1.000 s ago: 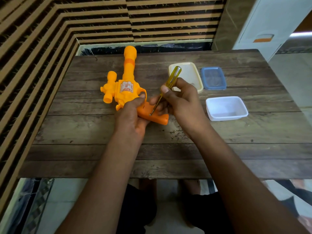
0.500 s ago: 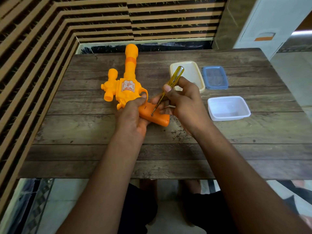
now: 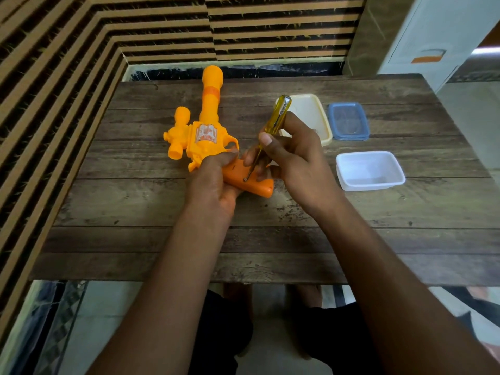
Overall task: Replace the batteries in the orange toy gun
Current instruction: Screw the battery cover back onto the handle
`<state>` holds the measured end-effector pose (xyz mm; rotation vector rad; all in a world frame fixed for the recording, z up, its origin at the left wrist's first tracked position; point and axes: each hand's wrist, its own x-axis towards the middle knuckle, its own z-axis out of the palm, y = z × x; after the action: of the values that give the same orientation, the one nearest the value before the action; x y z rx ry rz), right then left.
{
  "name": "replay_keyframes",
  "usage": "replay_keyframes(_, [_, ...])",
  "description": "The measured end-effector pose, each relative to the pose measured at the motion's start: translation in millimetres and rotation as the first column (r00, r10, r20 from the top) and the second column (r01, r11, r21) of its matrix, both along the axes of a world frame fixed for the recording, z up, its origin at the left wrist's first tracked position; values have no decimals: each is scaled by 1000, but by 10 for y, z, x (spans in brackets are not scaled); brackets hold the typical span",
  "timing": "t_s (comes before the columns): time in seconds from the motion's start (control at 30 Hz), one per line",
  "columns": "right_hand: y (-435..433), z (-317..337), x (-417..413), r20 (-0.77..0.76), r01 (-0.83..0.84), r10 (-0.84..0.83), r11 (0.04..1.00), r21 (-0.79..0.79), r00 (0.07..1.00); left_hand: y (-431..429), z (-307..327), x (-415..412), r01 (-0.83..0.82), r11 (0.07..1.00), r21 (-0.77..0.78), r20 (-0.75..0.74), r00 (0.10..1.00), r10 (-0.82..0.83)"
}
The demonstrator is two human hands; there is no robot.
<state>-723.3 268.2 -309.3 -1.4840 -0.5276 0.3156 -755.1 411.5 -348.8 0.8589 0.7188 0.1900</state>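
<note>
The orange toy gun (image 3: 200, 136) lies on the wooden table (image 3: 135, 207), barrel pointing away, its grip under the left hand (image 3: 213, 182), which clasps it. The right hand (image 3: 292, 158) pinches a yellow-handled screwdriver (image 3: 273, 123), tip set on the grip.
</note>
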Motion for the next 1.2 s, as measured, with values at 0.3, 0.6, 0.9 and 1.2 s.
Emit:
replay_keyframes(0.3, [8, 15, 0, -24, -7, 7, 1000, 20, 1000, -8, 35, -19, 3, 1000, 6, 0, 1000, -3])
replay_keyframes(0.6, [11, 34, -7, -93, 26, -21, 998, 53, 995, -54, 127, -37, 18, 1000, 2, -36, 999, -18])
replay_keyframes(0.9, [14, 25, -13, -77, 12, -10, 999, 34, 997, -53, 158, -66, 9, 1000, 7, -35, 999, -9])
replay_keyframes(1.2, [14, -4, -4, -14, 37, -37, 999, -24, 999, -39, 234, -116, 155, 986, -63, 108, 983, -148])
